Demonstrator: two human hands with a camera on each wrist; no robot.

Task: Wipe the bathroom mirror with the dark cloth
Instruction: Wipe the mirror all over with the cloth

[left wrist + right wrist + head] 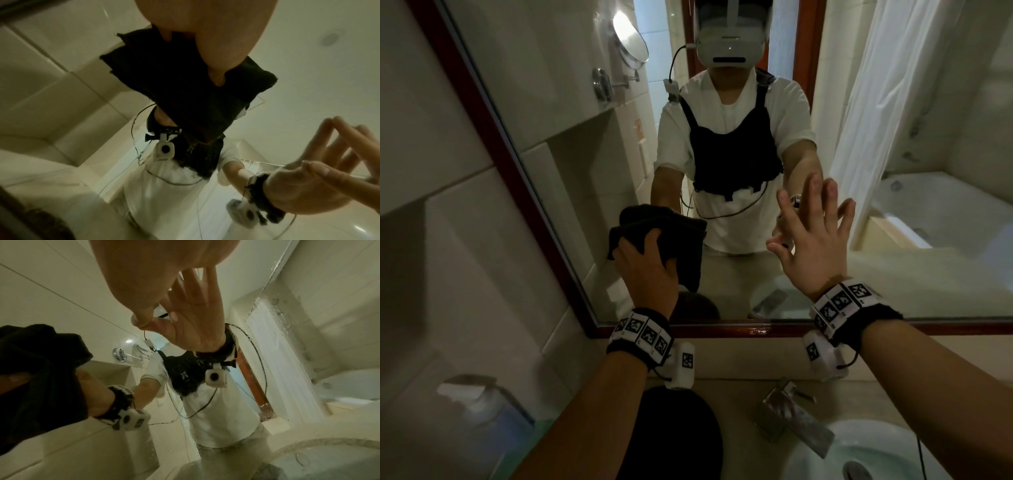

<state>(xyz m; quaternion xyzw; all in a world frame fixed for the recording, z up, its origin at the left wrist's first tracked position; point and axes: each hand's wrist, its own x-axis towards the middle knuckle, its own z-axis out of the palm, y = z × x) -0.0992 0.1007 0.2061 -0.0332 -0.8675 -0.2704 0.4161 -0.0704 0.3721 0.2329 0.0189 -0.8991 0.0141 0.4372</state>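
Note:
The bathroom mirror has a red-brown wooden frame and fills the wall ahead. My left hand grips the bunched dark cloth and holds it against the glass near the mirror's lower left. In the left wrist view my fingers dig into the cloth. My right hand is open, its spread fingertips touching the glass to the right of the cloth. The right wrist view shows that hand meeting its reflection, with the cloth at the left.
Below the mirror lies a counter with a white sink basin, a metal faucet and a dark round object. A dispenser stands at the left wall. The glass reflects a person, a bathtub and a white curtain.

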